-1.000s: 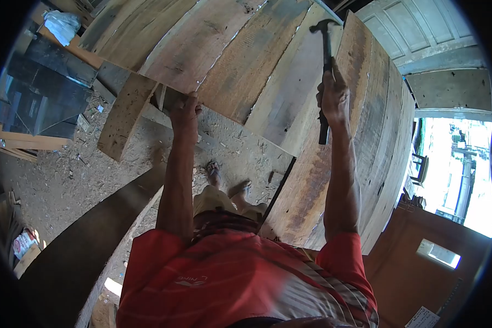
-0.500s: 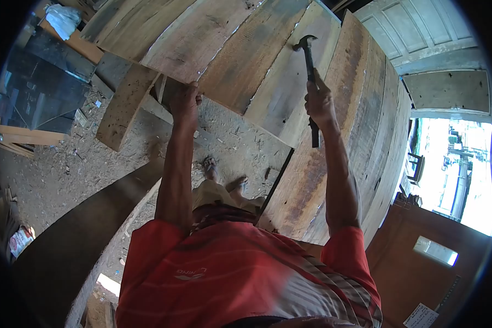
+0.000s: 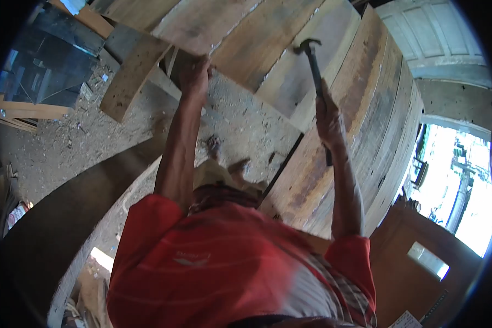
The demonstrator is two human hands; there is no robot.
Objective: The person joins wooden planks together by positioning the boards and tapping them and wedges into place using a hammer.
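My right hand (image 3: 331, 117) is wrapped round the dark handle of a claw hammer (image 3: 316, 71), raised above the wooden planks. Its metal head points away from me, and the handle's end shows below my fist. My left hand (image 3: 195, 76) is closed at the near edge of the plank panel (image 3: 268, 41); whatever its curled fingers hold is hidden. White lines run along the joints between these planks. Just left of that hand, a short loose-looking board (image 3: 134, 76) sticks out at an angle.
Debris litters the dirt floor (image 3: 240, 115) round my feet. A curved dark piece (image 3: 87, 202) with a pale edge is at lower left. Dark sheets (image 3: 52, 65) stand at upper left. A panelled door (image 3: 426, 33) is at upper right, and a brown panel (image 3: 404, 251) lower right.
The view has shifted slightly, so the planks appear farther right and higher. My right hand still grips the hammer, and my left hand remains closed at the panel's edge.
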